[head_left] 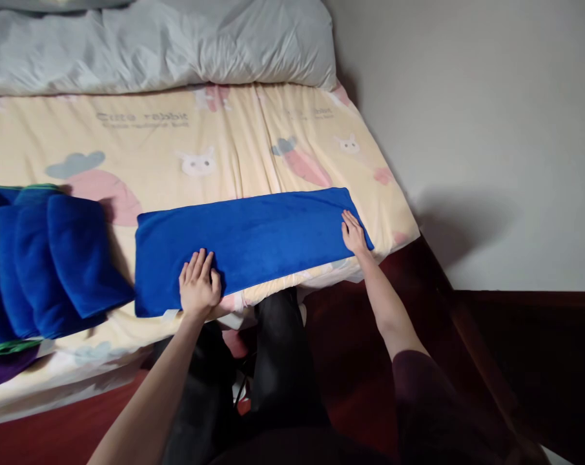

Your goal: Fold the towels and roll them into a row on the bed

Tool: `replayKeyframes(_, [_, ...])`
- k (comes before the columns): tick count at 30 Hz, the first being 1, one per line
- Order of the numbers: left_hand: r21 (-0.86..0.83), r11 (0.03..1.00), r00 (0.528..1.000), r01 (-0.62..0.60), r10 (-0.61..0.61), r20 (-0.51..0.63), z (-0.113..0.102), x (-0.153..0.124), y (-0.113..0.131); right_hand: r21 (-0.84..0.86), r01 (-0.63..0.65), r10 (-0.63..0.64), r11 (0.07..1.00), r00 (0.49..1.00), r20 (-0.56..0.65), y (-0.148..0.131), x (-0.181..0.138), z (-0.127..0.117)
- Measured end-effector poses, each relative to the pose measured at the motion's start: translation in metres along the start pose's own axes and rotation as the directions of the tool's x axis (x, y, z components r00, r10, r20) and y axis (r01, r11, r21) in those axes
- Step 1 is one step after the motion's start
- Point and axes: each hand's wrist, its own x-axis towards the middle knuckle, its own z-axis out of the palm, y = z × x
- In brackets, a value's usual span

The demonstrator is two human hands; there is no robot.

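Note:
A blue towel (254, 236), folded into a long strip, lies across the near edge of the bed. My left hand (199, 284) rests flat on its lower left part, fingers stretched out and slightly spread. At the strip's right end, my right hand (353, 232) presses down with extended fingers and holds nothing. A small white tag (170, 315) sticks out from under the towel beside my left wrist. To the left, several folded blue towels (74, 252) overlap in a pile, some with green edging.
Under the towels spreads a cream bedsheet (152, 155) with carrot and rabbit prints. A grey quilt (176, 45) is bunched along the far side. A pale wall (491, 129) stands to the right of the bed. Dark purple cloth (9, 368) shows below the pile.

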Motion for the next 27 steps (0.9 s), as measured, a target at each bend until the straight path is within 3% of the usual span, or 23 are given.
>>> replayKeyframes(8, [0.038,0.996,0.993,0.082,-0.085,0.087,-0.003,0.005,0.002,-0.111,-0.003,-0.001,0.994,0.999,-0.043,0.006,0.001,0.003])
replayKeyframes(10, [0.021,0.987,0.984,0.162,-0.164,0.077,0.003,0.009,0.012,-0.133,0.023,-0.031,0.991,0.998,-0.055,0.008,0.001,0.006])
replayKeyframes(12, [-0.069,0.972,0.975,0.224,-0.222,0.033,0.015,0.017,0.037,-0.150,0.048,-0.060,0.988,0.995,-0.075,0.010,0.002,0.007])
replayKeyframes(14, [-0.246,0.958,0.990,0.144,-0.137,0.043,0.035,0.029,0.077,-0.159,0.066,-0.082,0.985,0.992,-0.096,0.012,0.002,0.009])
replayKeyframes(16, [-0.418,0.908,0.996,-0.006,0.041,0.075,0.062,0.046,0.124,-0.176,0.071,-0.091,0.982,0.990,-0.105,0.013,0.003,0.010])
replayKeyframes(18, [-0.522,0.841,0.968,-0.145,0.229,0.100,0.091,0.063,0.164,-0.206,0.069,-0.092,0.976,0.990,-0.103,0.014,0.003,0.012])
replayKeyframes(20, [-0.569,0.790,0.936,-0.228,0.339,0.096,0.115,0.078,0.182,-0.231,0.067,-0.092,0.971,0.991,-0.099,0.016,0.003,0.014])
replayKeyframes(23, [-0.554,0.805,0.939,-0.215,0.327,0.110,0.125,0.084,0.156,-0.225,0.077,-0.102,0.971,0.989,-0.102,0.018,0.004,0.015])
replayKeyframes(27, [-0.424,0.899,0.973,-0.111,0.185,0.138,0.088,0.068,0.072,-0.175,0.107,-0.126,0.979,0.987,-0.100,0.016,0.003,0.011])
